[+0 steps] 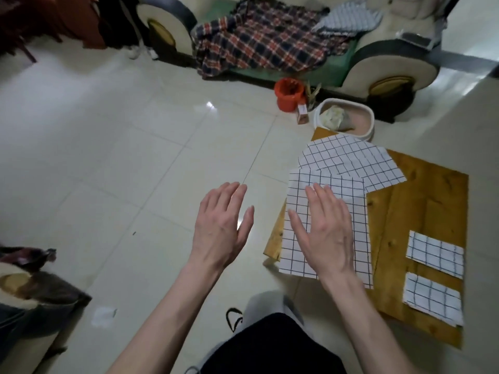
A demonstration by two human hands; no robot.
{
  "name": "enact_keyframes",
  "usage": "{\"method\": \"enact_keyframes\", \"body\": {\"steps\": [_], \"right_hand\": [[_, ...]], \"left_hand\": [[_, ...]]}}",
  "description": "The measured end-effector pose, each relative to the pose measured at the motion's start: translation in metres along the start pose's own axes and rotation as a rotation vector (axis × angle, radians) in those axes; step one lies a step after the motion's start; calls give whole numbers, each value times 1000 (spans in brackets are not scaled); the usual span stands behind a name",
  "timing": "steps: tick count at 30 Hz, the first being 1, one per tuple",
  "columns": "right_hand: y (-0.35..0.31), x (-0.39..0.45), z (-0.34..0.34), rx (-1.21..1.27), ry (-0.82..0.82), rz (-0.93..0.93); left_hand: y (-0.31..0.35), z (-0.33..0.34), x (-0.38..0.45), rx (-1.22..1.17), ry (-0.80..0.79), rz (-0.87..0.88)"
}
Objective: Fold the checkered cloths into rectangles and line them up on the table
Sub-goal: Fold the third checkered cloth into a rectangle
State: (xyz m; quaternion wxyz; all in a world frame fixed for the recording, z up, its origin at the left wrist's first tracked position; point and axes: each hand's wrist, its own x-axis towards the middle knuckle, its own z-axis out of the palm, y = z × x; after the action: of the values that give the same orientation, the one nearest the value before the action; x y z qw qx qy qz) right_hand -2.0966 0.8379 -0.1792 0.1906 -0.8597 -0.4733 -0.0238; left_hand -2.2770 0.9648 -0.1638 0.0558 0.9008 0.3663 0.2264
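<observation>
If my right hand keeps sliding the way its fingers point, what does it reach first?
The right hand lies flat over the near cloth; straight ahead it would probably meet the far cloth overlapping beyond it, though height is unclear.

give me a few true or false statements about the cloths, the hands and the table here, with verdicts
1. Two small folded cloths lie near the table's right edge. True.
2. The left hand grips a cloth. False: it is open over the floor, holding nothing.
3. The right hand is open over the near large cloth. True.
4. The far large cloth lies apart from the near one. False: they overlap.
5. The near large cloth overhangs the table's left edge. True.
</observation>
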Motion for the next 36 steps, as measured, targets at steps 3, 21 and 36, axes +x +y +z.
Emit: {"method": "enact_keyframes", "body": {"steps": [3, 21, 36], "right_hand": [[-19, 14, 5, -6, 35, 42], [-20, 148, 61, -32, 100, 484], [14, 196, 61, -95, 212, 933]], "left_hand": [[-24, -2, 23, -9, 4, 41], [-84, 80, 222, -109, -156, 363], [-14, 165, 366, -308, -400, 826]]}}
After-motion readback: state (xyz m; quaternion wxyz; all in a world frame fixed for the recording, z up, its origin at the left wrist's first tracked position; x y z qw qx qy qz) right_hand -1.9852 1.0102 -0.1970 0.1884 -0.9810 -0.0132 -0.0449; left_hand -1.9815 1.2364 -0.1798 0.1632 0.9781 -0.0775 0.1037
